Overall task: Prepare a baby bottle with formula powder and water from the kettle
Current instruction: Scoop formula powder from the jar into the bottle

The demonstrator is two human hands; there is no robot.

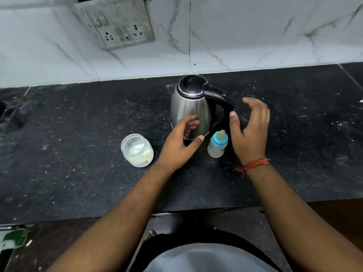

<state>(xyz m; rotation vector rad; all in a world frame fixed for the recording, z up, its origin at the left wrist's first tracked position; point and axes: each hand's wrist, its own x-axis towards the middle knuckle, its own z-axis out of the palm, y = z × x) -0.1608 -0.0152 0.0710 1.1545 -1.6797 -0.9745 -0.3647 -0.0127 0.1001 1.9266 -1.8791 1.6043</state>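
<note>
**A:** Where do the task things stand?

**B:** On a dark speckled counter [78, 183] that runs the full width of the view. A steel kettle [189, 109] with a black lid stands upright toward the back, close to the white marble-patterned wall [255, 36]. Its spout points left and its black handle [224, 103] points right. Just in front of it, slightly right, a small baby bottle [217, 147] stands upright with a blue collar and teat on. To the left, apart from the kettle, sits an open clear jar [137, 150] holding pale powder.

**A:** And the hands?

**B:** The left hand [179, 143] hovers in front of the kettle's lower body, fingers relaxed and spread, holding nothing. The right hand [250, 130] is beside the handle, fingers gently curved in a wide span, also holding nothing. Whether its fingertips touch the handle I cannot tell. A red thread [252, 164] circles the right wrist. The bottle stands between the two hands, untouched.

**A:** How much room is there?

**B:** Bare counter stretches far to the right of the kettle and left of the jar. The front edge lies well below the wrists, with a broad open strip between it and the bottle. A switch plate [117, 22] is on the wall, above and left of the kettle.
</note>
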